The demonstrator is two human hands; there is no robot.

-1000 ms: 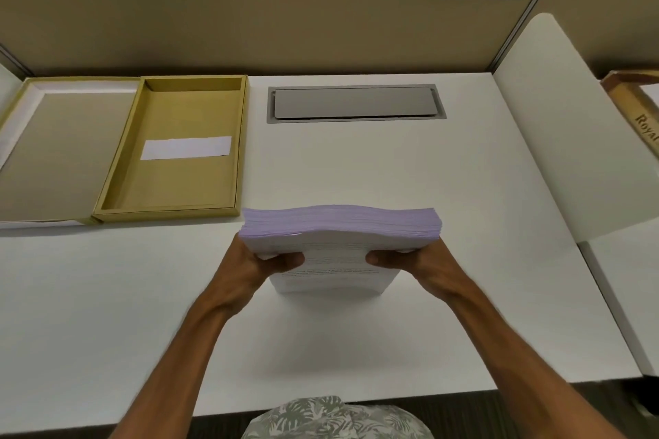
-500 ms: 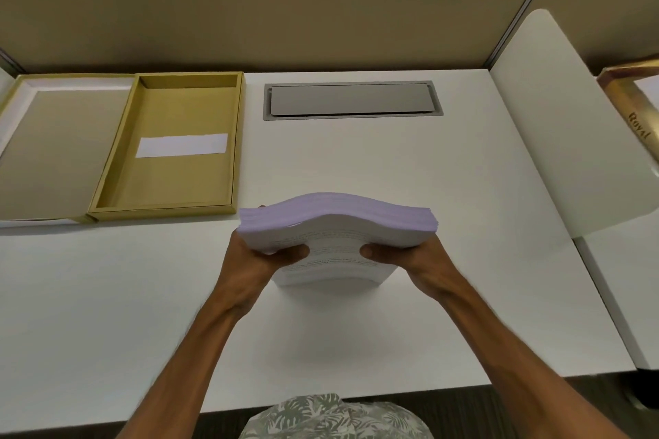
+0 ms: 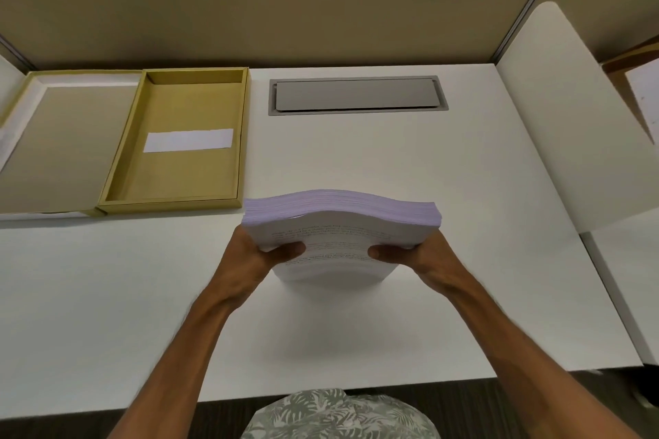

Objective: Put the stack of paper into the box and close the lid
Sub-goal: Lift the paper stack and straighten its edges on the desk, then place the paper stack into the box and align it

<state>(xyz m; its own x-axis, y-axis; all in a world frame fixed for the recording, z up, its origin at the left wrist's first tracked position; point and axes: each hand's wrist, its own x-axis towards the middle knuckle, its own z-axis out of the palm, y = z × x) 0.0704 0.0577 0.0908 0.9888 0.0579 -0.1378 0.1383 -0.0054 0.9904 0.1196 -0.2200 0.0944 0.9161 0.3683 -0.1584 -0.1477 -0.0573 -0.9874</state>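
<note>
**Stack gripped on edge, box open to the left**

The left hand (image 3: 249,260) and right hand (image 3: 424,255) clamp the stack of paper (image 3: 340,224) from either side, thumbs pressed on the printed face, the sheets bowing upward between them. The stack stands on edge on the bench (image 3: 392,160), directly ahead of the person. To do this well, square the edges against the bench, ease the squeeze so the bow flattens, and grip firmly before lifting. The box (image 3: 185,142) lies beyond and left, near the stack, its lid (image 3: 60,142) folded open alongside.
</note>
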